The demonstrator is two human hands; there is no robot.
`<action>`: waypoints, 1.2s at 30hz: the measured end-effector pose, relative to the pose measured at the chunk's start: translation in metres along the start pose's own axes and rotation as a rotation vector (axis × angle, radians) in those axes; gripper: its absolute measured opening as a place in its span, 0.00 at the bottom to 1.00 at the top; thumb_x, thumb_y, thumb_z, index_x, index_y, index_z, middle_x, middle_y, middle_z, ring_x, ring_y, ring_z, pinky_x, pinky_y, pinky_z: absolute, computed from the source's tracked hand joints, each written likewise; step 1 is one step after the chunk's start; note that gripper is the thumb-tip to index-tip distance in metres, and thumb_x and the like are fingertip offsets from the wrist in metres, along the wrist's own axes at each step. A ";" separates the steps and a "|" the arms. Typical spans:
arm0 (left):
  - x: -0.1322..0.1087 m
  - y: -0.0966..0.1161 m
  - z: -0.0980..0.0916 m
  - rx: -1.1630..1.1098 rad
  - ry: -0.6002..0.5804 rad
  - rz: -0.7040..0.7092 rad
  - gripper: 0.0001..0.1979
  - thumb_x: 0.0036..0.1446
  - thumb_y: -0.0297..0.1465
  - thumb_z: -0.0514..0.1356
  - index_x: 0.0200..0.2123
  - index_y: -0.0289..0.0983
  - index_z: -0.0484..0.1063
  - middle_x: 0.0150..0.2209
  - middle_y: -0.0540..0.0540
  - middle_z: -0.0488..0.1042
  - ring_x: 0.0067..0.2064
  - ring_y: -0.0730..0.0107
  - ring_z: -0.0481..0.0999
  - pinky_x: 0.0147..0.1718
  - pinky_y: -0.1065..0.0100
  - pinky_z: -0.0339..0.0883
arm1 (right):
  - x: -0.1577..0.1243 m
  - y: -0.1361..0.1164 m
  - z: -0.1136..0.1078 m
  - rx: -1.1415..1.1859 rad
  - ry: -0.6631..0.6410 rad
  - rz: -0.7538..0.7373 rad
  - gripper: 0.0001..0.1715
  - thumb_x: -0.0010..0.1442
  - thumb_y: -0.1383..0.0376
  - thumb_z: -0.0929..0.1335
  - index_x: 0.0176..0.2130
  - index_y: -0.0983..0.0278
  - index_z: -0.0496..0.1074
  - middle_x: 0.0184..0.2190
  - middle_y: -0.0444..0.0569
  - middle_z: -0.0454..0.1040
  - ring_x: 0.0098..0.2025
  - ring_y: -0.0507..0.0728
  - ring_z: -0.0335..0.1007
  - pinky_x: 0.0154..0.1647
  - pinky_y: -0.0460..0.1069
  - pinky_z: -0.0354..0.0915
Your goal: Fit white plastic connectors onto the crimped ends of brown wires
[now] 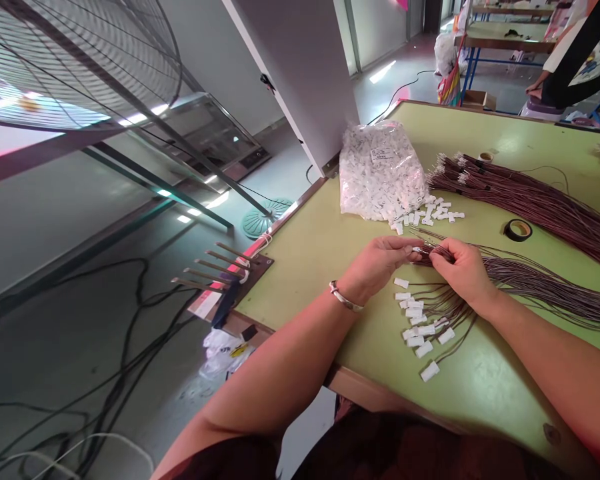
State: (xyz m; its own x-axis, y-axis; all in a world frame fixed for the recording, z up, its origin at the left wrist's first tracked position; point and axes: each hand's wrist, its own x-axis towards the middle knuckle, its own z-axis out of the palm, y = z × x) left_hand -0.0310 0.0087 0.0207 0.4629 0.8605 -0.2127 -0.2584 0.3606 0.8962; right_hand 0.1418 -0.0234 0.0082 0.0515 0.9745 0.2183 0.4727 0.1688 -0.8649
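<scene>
My left hand is closed, pinching a small white connector housing between thumb and fingertips. Just to its right, my right hand is closed around brown wires, whose ends point toward the connector. From under my right hand, a long bundle of brown wires runs off to the right. Below the hands, several wires ending in white connectors fan out over the green table. Loose white connector housings lie in a pile beyond my hands, beside a clear plastic bag full of them.
More bundled brown wires lie at the back right, near a roll of black tape. A rack of metal rods sits on the table's left edge. A large fan stands at left. A seated person is partly visible beyond.
</scene>
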 end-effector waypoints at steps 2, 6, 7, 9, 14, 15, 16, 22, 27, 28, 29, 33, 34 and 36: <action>0.000 0.001 -0.001 -0.001 0.005 0.017 0.11 0.46 0.25 0.66 0.36 0.32 0.79 0.32 0.43 0.79 0.35 0.71 0.77 0.47 0.64 0.67 | 0.000 -0.001 0.000 0.008 0.001 0.005 0.08 0.49 0.63 0.66 0.22 0.63 0.65 0.17 0.40 0.61 0.22 0.49 0.54 0.24 0.45 0.53; 0.001 0.000 -0.004 -0.031 0.019 0.016 0.12 0.45 0.24 0.67 0.37 0.35 0.79 0.32 0.46 0.79 0.34 0.73 0.77 0.44 0.65 0.69 | 0.000 0.000 -0.001 -0.011 0.006 -0.004 0.09 0.50 0.63 0.65 0.22 0.63 0.64 0.17 0.39 0.61 0.22 0.49 0.53 0.24 0.45 0.53; 0.002 0.000 -0.005 -0.025 0.016 0.015 0.12 0.44 0.24 0.67 0.36 0.35 0.78 0.32 0.46 0.78 0.35 0.73 0.77 0.44 0.65 0.69 | 0.000 0.000 -0.001 -0.025 0.008 -0.014 0.09 0.50 0.63 0.65 0.22 0.63 0.64 0.18 0.39 0.61 0.22 0.49 0.53 0.24 0.45 0.53; 0.003 -0.001 -0.006 0.004 0.016 0.034 0.11 0.43 0.25 0.68 0.34 0.34 0.78 0.33 0.46 0.79 0.35 0.72 0.77 0.44 0.66 0.69 | 0.000 0.000 -0.001 -0.055 0.010 -0.033 0.09 0.50 0.63 0.65 0.22 0.63 0.64 0.18 0.40 0.61 0.22 0.49 0.54 0.24 0.45 0.53; 0.002 -0.002 -0.001 0.188 0.062 0.182 0.10 0.43 0.26 0.68 0.33 0.33 0.77 0.33 0.45 0.79 0.36 0.69 0.77 0.44 0.63 0.70 | -0.001 0.002 -0.002 -0.144 0.012 -0.067 0.08 0.52 0.64 0.65 0.22 0.62 0.63 0.18 0.40 0.64 0.21 0.49 0.56 0.24 0.45 0.53; 0.001 -0.002 0.001 0.246 0.070 0.210 0.10 0.44 0.25 0.68 0.33 0.33 0.77 0.34 0.45 0.79 0.36 0.68 0.78 0.44 0.62 0.71 | -0.002 0.003 -0.002 -0.171 0.003 -0.086 0.07 0.52 0.64 0.65 0.24 0.63 0.64 0.18 0.40 0.65 0.22 0.49 0.57 0.25 0.45 0.53; 0.000 -0.002 0.002 0.298 0.077 0.232 0.10 0.44 0.25 0.68 0.34 0.33 0.77 0.34 0.44 0.79 0.36 0.67 0.78 0.45 0.61 0.71 | -0.002 0.003 -0.002 -0.196 -0.011 -0.105 0.07 0.53 0.64 0.65 0.25 0.63 0.65 0.19 0.41 0.66 0.22 0.50 0.57 0.25 0.46 0.54; 0.006 -0.010 0.000 0.119 0.051 0.168 0.15 0.41 0.27 0.70 0.36 0.33 0.78 0.34 0.44 0.80 0.36 0.66 0.78 0.44 0.61 0.71 | -0.002 0.004 -0.004 -0.178 -0.055 -0.135 0.07 0.55 0.64 0.64 0.27 0.62 0.66 0.19 0.40 0.66 0.22 0.50 0.57 0.26 0.45 0.54; 0.007 -0.010 -0.001 -0.002 0.065 0.149 0.13 0.37 0.27 0.71 0.32 0.34 0.78 0.31 0.46 0.79 0.33 0.70 0.77 0.42 0.65 0.71 | 0.000 0.005 -0.004 -0.013 -0.070 -0.066 0.09 0.54 0.62 0.66 0.25 0.63 0.65 0.20 0.40 0.64 0.23 0.49 0.56 0.26 0.45 0.55; 0.006 -0.009 0.000 0.020 0.069 0.174 0.13 0.38 0.27 0.71 0.32 0.34 0.78 0.32 0.46 0.80 0.34 0.71 0.77 0.42 0.65 0.71 | 0.001 0.006 -0.004 0.035 -0.070 -0.036 0.09 0.54 0.61 0.66 0.26 0.63 0.66 0.20 0.40 0.64 0.23 0.49 0.56 0.25 0.45 0.54; 0.004 -0.008 0.001 0.050 0.074 0.202 0.13 0.39 0.26 0.70 0.33 0.34 0.78 0.32 0.46 0.80 0.35 0.71 0.77 0.42 0.65 0.71 | 0.001 0.006 -0.004 0.078 -0.068 -0.007 0.09 0.54 0.61 0.67 0.26 0.63 0.66 0.20 0.40 0.63 0.23 0.49 0.55 0.24 0.45 0.54; 0.002 -0.005 0.003 0.210 0.109 0.250 0.16 0.43 0.26 0.69 0.39 0.34 0.78 0.36 0.45 0.80 0.38 0.68 0.78 0.44 0.64 0.71 | 0.001 0.004 -0.005 0.087 -0.037 0.014 0.09 0.53 0.61 0.67 0.26 0.64 0.67 0.19 0.40 0.63 0.22 0.48 0.55 0.24 0.45 0.54; 0.002 -0.004 0.003 0.262 0.127 0.237 0.16 0.43 0.26 0.68 0.39 0.34 0.78 0.36 0.44 0.80 0.38 0.67 0.78 0.44 0.64 0.72 | 0.001 0.004 -0.006 0.059 -0.026 0.000 0.08 0.53 0.62 0.67 0.26 0.64 0.67 0.19 0.40 0.64 0.22 0.49 0.56 0.24 0.45 0.54; 0.002 -0.004 0.003 0.362 0.151 0.205 0.13 0.45 0.27 0.67 0.37 0.32 0.78 0.35 0.43 0.80 0.36 0.67 0.78 0.43 0.64 0.72 | 0.001 0.004 -0.006 0.009 -0.002 -0.026 0.08 0.54 0.62 0.66 0.27 0.64 0.68 0.20 0.41 0.66 0.23 0.49 0.58 0.25 0.45 0.56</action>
State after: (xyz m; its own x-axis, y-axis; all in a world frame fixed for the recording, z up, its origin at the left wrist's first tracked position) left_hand -0.0263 0.0080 0.0182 0.2970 0.9537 -0.0471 -0.0061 0.0512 0.9987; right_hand 0.1488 -0.0229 0.0080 0.0372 0.9701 0.2398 0.4661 0.1954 -0.8629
